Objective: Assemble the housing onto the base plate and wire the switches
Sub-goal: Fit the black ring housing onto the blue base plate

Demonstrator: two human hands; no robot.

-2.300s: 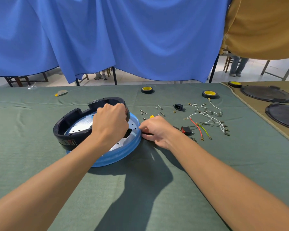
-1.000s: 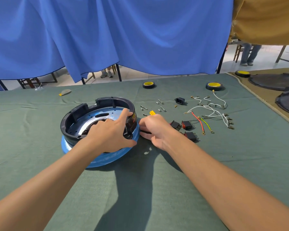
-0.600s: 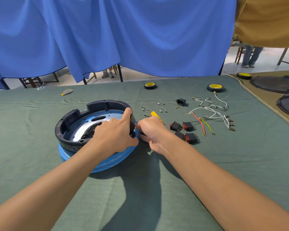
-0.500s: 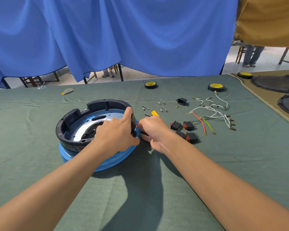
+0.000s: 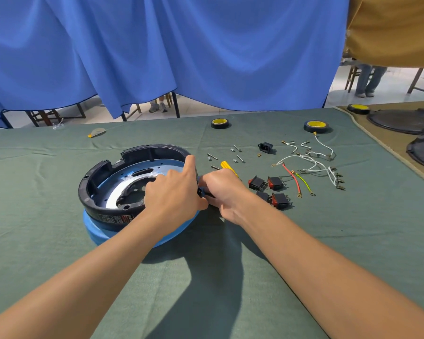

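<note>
Head cam: left hand is clamped over the right side of the black housing. Its fingers are curled inside, the thumb is outside, and the index finger lies up along the rim. The housing sits on top of the blue base plate, on the green cloth. Right hand is bunched up against the left one at the housing's outer wall, curled round a yellow-handled tool. The yellow end pokes out past the knuckles, but the tip's hidden. Just right of that hand are four rocker switches, then loose wires. Screws lie beyond it.
</note>
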